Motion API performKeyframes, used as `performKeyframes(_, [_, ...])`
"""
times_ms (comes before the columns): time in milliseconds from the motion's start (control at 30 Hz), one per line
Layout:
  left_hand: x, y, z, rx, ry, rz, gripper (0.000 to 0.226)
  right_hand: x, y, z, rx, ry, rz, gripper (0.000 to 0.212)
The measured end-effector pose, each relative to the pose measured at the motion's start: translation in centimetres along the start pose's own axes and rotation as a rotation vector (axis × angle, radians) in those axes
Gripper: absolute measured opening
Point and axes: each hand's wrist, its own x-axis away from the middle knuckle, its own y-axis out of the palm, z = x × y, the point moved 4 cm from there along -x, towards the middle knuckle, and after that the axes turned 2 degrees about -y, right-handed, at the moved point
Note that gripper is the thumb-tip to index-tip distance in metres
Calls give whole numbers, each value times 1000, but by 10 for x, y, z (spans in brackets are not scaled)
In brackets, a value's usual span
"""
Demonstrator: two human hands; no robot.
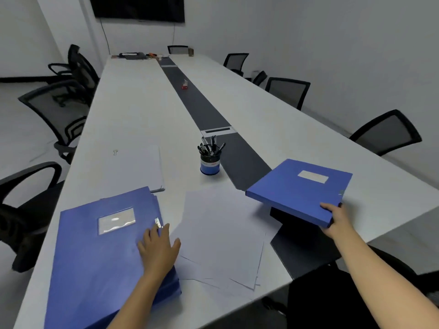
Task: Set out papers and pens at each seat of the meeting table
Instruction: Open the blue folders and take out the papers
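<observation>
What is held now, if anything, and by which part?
The right grip holds the small blue box by its near right corner. The left grip only rests flat on the large blue folder.

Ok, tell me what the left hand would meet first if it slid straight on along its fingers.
The left hand lies flat on the blue folder, fingertips almost at its metal clasp; that comes first. Beyond it, likely bare table.
</observation>
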Motion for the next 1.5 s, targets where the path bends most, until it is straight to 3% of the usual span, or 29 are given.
performKeyframes(200, [-1, 5, -2, -21, -31, 69, 55, -26, -32, 0, 57, 37, 31, 41])
performKeyframes(267, [0, 4, -3, -8, -37, 80, 53, -27, -31, -3, 284, -11, 92, 35])
performKeyframes(367, [0, 1, -5, 63, -49, 91, 51, -22, -25, -11, 888, -128, 270, 45])
performKeyframes(467, [-3, -4, -8, 225, -56, 73, 47, -8, 16, -4, 1153, -272, 121, 61])
performKeyframes(600, [2, -18, -20, 535, -54, 25, 43, 25, 89, 31, 1232, -348, -185, 62])
performKeyframes(867, [36, -46, -114, 280, -154, 75, 39, 122, 195, 136, 1275, -319, -722, 50])
performKeyframes(967, [54, -58, -136, 156, -158, 43, 57, 154, 218, 170, 1283, -307, -866, 46])
performKeyframes(1067, [65, -61, -146, 37, -97, -108, 114, 175, 233, 194, 1286, -258, -961, 46])
performKeyframes(1133, [71, -57, -154, -39, -59, -198, 140, 187, 240, 208, 1312, -224, -1012, 46])
performKeyframes(1200, [75, -53, -157, -98, -22, -235, 140, 196, 242, 221, 1323, -202, -1047, 43])
performKeyframes(1367, [72, -47, -161, -167, 8, -235, 115, 198, 239, 235, 1275, -198, -1029, 41])
performKeyframes(1500, [66, -55, -161, -103, 9, -232, 108, 194, 237, 235, 1165, -141, -1001, 27])
